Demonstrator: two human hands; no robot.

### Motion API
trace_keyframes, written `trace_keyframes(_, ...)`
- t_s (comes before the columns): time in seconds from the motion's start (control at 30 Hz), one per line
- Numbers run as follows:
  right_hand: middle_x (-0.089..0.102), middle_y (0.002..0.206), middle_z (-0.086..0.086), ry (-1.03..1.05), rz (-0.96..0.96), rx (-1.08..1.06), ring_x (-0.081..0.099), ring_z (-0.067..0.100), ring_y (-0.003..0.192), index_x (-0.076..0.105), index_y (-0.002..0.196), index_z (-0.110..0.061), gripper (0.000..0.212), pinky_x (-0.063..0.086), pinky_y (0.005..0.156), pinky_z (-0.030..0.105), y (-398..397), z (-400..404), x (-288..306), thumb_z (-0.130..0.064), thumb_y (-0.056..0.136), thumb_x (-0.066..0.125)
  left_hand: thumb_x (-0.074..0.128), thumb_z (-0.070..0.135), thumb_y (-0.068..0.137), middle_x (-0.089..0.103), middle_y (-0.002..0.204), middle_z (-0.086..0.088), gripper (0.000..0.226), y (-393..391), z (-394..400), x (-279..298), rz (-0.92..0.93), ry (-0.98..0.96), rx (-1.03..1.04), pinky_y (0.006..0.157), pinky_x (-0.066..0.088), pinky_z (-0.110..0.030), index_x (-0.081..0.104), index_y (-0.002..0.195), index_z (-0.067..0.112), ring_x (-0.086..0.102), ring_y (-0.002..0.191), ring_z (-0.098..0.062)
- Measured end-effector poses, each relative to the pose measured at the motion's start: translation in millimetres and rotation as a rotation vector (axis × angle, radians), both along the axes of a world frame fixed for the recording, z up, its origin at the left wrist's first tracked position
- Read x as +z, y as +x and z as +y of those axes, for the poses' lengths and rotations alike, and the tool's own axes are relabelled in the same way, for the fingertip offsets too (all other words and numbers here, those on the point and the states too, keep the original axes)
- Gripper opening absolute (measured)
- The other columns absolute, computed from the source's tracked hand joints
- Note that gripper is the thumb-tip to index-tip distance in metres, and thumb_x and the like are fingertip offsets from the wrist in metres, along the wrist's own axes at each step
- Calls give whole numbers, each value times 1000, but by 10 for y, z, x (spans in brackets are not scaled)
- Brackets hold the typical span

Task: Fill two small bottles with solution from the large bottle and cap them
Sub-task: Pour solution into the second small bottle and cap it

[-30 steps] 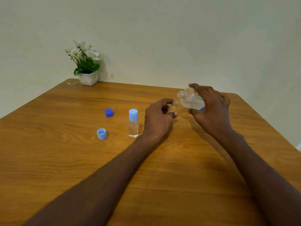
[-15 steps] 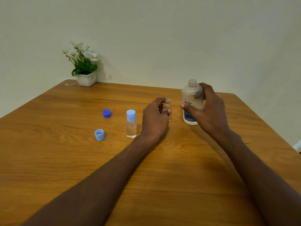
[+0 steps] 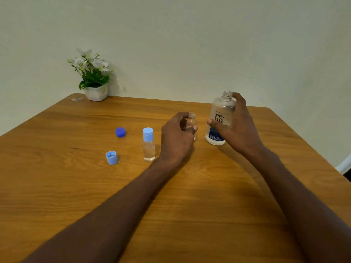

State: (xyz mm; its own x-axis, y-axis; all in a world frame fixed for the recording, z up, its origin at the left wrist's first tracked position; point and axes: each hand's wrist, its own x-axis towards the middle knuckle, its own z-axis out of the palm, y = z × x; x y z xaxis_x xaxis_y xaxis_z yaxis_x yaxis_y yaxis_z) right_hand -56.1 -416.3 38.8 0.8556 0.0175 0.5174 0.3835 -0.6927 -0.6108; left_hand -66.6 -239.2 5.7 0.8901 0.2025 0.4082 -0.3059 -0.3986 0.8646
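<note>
Your right hand [image 3: 239,128] wraps the uncapped large bottle [image 3: 220,118], upright on the desk [image 3: 190,186]. Your left hand [image 3: 177,138] pinches an open small bottle [image 3: 191,123], apparently filled. Just left of it stands the capped small bottle [image 3: 148,144]; farther left lie a light-blue cap [image 3: 111,157] and a dark-blue cap [image 3: 120,132].

Wooden table [image 3: 76,186] bearing bottles [image 3: 149,147], caps [image 3: 111,157], potted plant [image 3: 95,80].

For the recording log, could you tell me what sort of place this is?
Probably a home room rather than a lab: a bare wooden table set into the corner of plain walls, with only a small potted flower as decoration.
</note>
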Motion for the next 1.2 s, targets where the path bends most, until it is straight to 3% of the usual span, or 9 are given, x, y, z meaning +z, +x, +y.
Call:
trace_keyframes(0.1,41,156,9,-58,-149,-125,46,27,141,23,159,-23,102,45,111,56,-22,28,31,-61,82,78,75,20,93,71,113,9,40,-26,-14,11,-17,15,2,65,41,0,66,132,24,61,88,3)
trace_keyframes(0.27,44,153,12,8,-437,-278,49,26,137,39,152,-9,80,49,105,54,-117,89,119,-57,92,63,76,21,93,73,116,6,40,-32,-30,6,-44,18,14,73,42,-5,66,132,24,64,99,-5)
trace_keyframes(0.4,53,145,12,47,-527,-263,57,25,125,48,145,-7,65,51,97,54,-137,138,96,-46,96,64,76,22,92,73,114,8,41,-42,-32,2,-75,25,4,75,45,-8,66,132,25,64,98,-5)
trace_keyframes(0.57,60,129,8,190,-674,-205,55,4,102,57,131,-4,41,54,81,56,-183,261,61,-22,97,68,77,22,91,73,113,10,41,-68,-50,0,-109,33,-18,77,46,-8,67,130,24,64,95,-1)
trace_keyframes(0.8,62,124,12,196,-705,-155,56,10,97,58,130,-1,35,54,78,57,-239,312,36,-14,98,61,76,21,92,72,115,11,39,-162,-71,25,-149,46,-34,79,49,-8,66,130,22,66,100,-2)
trace_keyframes(0.87,62,124,13,215,-697,-121,56,9,98,57,131,0,37,56,81,49,-254,285,66,-15,98,62,76,21,92,70,112,15,38,-204,-86,33,-162,47,-46,74,48,-4,65,129,24,65,98,3)
trace_keyframes(0.9,62,124,15,222,-694,-85,56,10,98,56,130,1,37,56,81,38,-271,272,87,-14,97,62,76,21,93,69,110,16,38,-225,-90,40,-170,44,-52,74,48,-3,65,129,24,64,98,5)
trace_keyframes(1.0,61,123,21,215,-711,-3,58,16,97,54,128,9,36,41,77,11,-323,241,155,-8,98,60,76,21,93,69,109,17,37,-289,-72,68,-189,28,-63,76,48,-3,64,128,23,64,98,6)
trace_keyframes(1.2,60,119,21,185,-738,12,58,21,95,53,129,3,29,39,77,13,-324,182,189,-4,101,53,77,22,90,73,107,13,36,-530,63,75,-193,3,-79,82,56,-18,66,124,21,68,99,-1)
